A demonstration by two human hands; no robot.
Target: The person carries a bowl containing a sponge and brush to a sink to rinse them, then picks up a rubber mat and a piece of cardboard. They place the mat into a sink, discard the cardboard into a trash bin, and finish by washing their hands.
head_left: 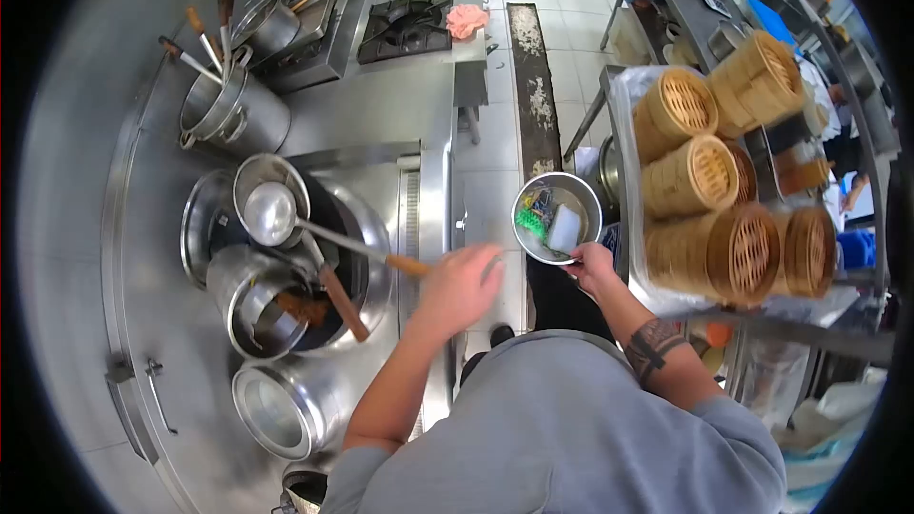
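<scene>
Two hands loaded: ladle in your left, bowl in your right.
Your left hand [459, 287] has its fingers curled, a little blurred, round the wooden end of the ladle [269, 212], whose cup hangs over the wok [381, 295] mid-worktop. Your right hand [590, 266] pinches the rim of the metal bowl [557, 195], out past the worktop's right edge, over the floor. That pinch is thin, so a tilt could spill the sponge [565, 227], and a swinging ladle could strike the pot [249, 324].

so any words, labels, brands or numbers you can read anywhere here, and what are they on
No text can be read in this view.
Metal bowl held by the right hand: the items inside show no legible print.
Bamboo steamers: no marks visible.
Tattoo on the right forearm: too small to tell whether it holds letters.
</scene>
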